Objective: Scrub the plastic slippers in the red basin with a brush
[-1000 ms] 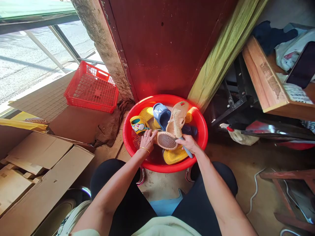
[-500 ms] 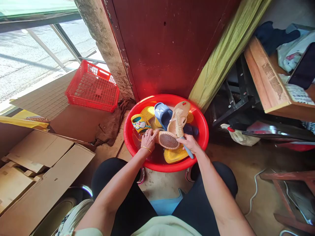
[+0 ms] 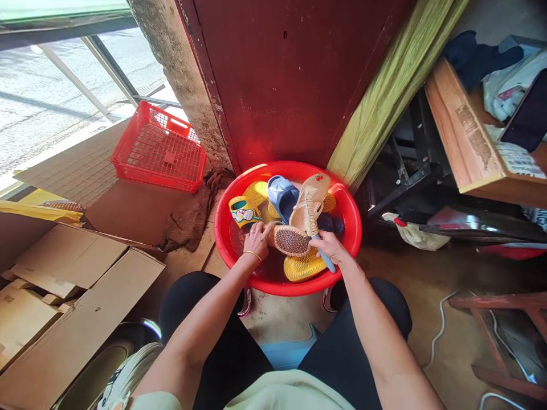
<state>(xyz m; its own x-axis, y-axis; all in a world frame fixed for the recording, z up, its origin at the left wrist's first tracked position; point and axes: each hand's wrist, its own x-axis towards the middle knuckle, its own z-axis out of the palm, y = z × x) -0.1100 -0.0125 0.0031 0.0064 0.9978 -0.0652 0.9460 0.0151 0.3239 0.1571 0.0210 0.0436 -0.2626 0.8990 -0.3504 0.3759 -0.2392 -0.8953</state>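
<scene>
The sandal [image 3: 292, 241] lies across the near half of the tub [image 3: 294, 288], its dark patterned sole turned up, just beyond the knees [image 3: 183, 302]. Closest to the rim, a yellow slipper [image 3: 303, 267] sits below the sandal; whether it bears any of the weight cannot be told. The left hand [image 3: 257, 239] is clamped on the sandal's left end, and since everything here looks wet, the sandal could twist free if that hold slackens. The right hand [image 3: 328, 247] is closed round the brush [image 3: 313, 226] by its handle, close to the sandal's other end; a slippery handle could turn in the fingers, or the knuckles could scrape the rough sole. The bristle end reaches over the cherry sandal [image 3: 318, 185], though contact is unclear. Tilted against the blue slipper [image 3: 282, 199], the cherry sandal may slide if the brush knocks it. Beside the left hand, a yellow clog [image 3: 245, 212] could get bumped by a sideways jerk. A sudden drop might splash the brown cloth [image 3: 194, 213] left of the tub, or the curtain [image 3: 371, 125] hanging just behind it, by the door [image 3: 294, 85].
</scene>
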